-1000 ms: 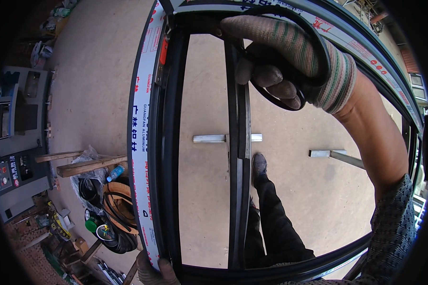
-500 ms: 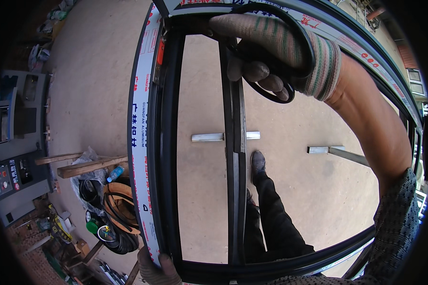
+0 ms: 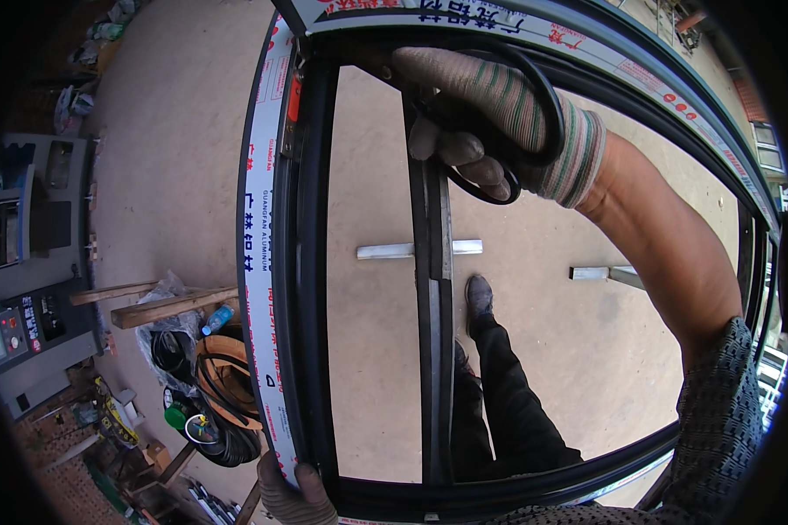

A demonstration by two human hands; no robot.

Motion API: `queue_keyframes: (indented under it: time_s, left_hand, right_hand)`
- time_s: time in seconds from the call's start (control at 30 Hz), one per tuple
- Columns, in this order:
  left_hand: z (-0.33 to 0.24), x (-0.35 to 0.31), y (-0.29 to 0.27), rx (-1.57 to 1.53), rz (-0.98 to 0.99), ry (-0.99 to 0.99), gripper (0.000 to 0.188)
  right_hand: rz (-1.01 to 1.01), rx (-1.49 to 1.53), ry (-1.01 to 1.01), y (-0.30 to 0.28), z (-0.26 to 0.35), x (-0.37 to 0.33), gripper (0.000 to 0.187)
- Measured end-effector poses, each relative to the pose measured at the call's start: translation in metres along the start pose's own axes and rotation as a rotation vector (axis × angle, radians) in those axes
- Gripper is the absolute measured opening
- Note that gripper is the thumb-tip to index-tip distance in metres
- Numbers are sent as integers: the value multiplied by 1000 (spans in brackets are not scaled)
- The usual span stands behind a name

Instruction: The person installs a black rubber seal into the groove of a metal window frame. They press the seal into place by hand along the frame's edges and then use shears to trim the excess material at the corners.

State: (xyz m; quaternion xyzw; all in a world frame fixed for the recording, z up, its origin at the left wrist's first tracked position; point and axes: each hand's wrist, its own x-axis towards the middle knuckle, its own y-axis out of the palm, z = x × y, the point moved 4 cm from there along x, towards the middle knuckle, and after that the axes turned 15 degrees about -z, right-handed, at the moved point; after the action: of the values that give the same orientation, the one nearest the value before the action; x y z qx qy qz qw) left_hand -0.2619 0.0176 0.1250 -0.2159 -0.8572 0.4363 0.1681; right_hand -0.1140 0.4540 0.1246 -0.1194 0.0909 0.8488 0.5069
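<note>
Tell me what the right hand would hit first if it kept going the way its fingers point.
The right hand, gloved and holding a loop of black rubber strip, points toward the top left corner of the window frame. It would likely meet the frame's dark inner edge there first, though depth is hard to judge.

Two gloved hands showing: right hand (image 3: 499, 114), left hand (image 3: 293, 494). One window frame (image 3: 311, 262) standing, one centre bar (image 3: 433, 332) crossing it. One rubber strip loop (image 3: 534, 131). Two metal bars (image 3: 411, 250) lying on floor. Two wooden planks (image 3: 162, 308). One blue bottle (image 3: 217, 318).
</note>
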Motion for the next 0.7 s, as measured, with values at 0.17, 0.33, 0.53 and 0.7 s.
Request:
queue_keyframes:
  time_s: [0.17, 0.33, 0.53, 0.7]
  left_hand:
    - [-4, 1, 2, -10, -10, 11, 49]
    - [-13, 3, 3, 22, -4, 25, 52]
    - [-10, 0, -2, 44, -25, 26, 51]
    - [-12, 2, 1, 26, -25, 38, 48]
  right_hand:
    - [35, -83, 9, -3, 16, -5, 61]
    - [11, -233, -63, -3, 27, -5, 52]
    - [62, -286, 183, 11, 54, -8, 58]
    - [84, -356, 250, 10, 62, -11, 63]
